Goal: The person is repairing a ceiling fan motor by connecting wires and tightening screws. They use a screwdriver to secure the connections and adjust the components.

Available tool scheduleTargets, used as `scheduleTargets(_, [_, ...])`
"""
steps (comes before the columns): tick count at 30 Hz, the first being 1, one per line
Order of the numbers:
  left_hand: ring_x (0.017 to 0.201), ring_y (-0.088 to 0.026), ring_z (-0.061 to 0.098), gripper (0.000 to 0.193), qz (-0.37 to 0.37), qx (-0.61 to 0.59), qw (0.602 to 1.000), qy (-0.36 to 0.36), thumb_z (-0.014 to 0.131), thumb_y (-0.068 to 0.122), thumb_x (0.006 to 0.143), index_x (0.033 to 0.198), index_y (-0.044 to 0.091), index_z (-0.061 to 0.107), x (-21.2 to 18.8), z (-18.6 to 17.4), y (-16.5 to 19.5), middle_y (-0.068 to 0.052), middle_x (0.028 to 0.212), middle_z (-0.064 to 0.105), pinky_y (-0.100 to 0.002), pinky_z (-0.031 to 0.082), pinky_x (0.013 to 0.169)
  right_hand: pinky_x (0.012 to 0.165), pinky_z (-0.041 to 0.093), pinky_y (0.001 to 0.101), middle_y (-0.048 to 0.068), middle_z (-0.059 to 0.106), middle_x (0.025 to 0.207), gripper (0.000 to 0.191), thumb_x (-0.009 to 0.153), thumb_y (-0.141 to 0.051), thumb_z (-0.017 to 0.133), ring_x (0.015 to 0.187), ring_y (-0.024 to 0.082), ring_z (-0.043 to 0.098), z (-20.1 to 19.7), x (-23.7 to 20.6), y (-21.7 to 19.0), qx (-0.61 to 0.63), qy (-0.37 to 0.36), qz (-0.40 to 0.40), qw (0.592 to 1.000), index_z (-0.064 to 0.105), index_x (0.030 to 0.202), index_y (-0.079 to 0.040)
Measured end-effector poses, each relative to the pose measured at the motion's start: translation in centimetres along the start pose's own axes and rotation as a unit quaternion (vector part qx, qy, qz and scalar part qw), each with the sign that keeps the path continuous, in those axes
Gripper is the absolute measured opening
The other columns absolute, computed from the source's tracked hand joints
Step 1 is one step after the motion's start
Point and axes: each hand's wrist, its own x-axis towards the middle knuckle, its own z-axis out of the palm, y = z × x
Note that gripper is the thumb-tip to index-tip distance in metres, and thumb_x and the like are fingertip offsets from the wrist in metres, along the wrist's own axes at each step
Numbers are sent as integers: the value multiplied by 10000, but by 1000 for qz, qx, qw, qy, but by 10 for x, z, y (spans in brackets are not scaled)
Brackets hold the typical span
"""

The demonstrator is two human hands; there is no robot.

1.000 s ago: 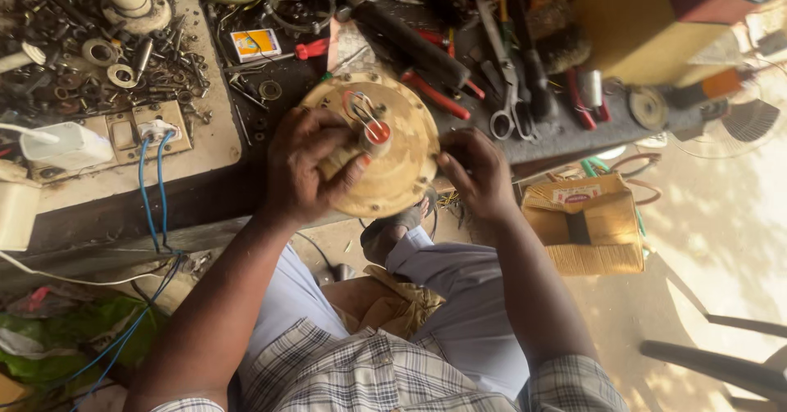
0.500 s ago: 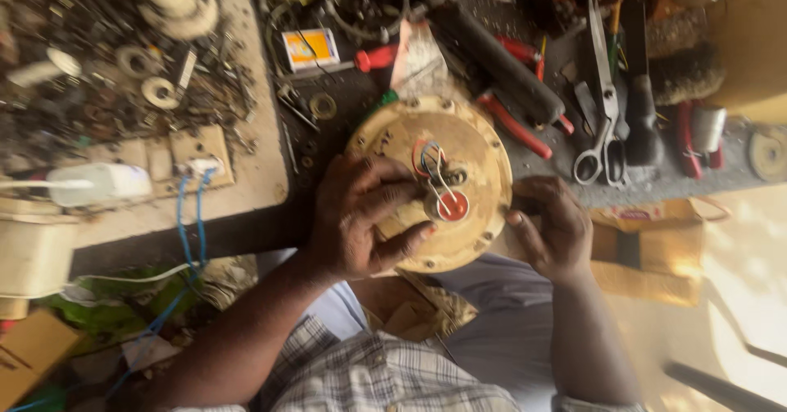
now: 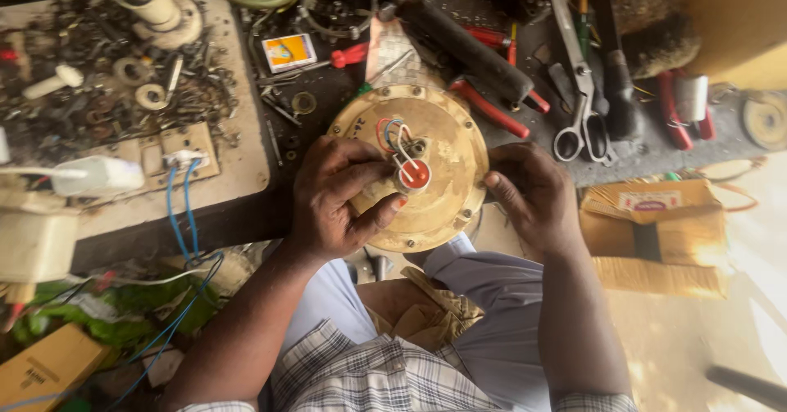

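**Between the two hands: a round brass-coloured motor cover at the table edge**

Far out beyond the left hand, a heap of dark screws and washers (image 3: 98,92) covers a pale board (image 3: 238,166), and a white socket block (image 3: 184,159) with two blue wires (image 3: 182,215) hangs over its near edge. The left hand (image 3: 340,203) lies on the left part of the round motor cover (image 3: 434,145), fingers curled over its face and thumb (image 3: 377,215) pressing up against the lower rim, so it grips the cover. At the thumb tip sits a small red-and-white cap (image 3: 413,174) with thin wires looping above it. The cover rests half on the dark table (image 3: 328,92), half over the person's lap. The right hand (image 3: 533,195) clasps the cover's right rim, fingers bent around the edge. Just beyond it lie red-handled pliers (image 3: 492,109), then scissors (image 3: 584,109). To the right of that hand stands a cardboard box (image 3: 656,232) on the floor.
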Motion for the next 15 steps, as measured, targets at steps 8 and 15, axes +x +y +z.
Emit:
scheduleTargets(8, [1038, -240, 638, 320, -8, 8, 1000, -1, 785, 352, 930, 1106, 85, 766, 0, 4, -6, -61, 1074, 668, -391, 525, 939, 798, 600, 274, 77, 703, 1013, 309, 962, -173, 736, 928, 127, 728, -4, 2, 8, 13, 0, -9, 1000, 643, 1168, 38])
scheduleTargets(15, [1005, -233, 644, 299, -20, 5, 1000, -11, 819, 349, 892, 1054, 103, 764, 1, 2, -11, -51, 1045, 682, -387, 522, 923, 857, 584, 268, 81, 667, 1116, 311, 951, -108, 733, 985, 133, 700, -1, 1, 18, 58, -10, -5, 998, 638, 1200, 52])
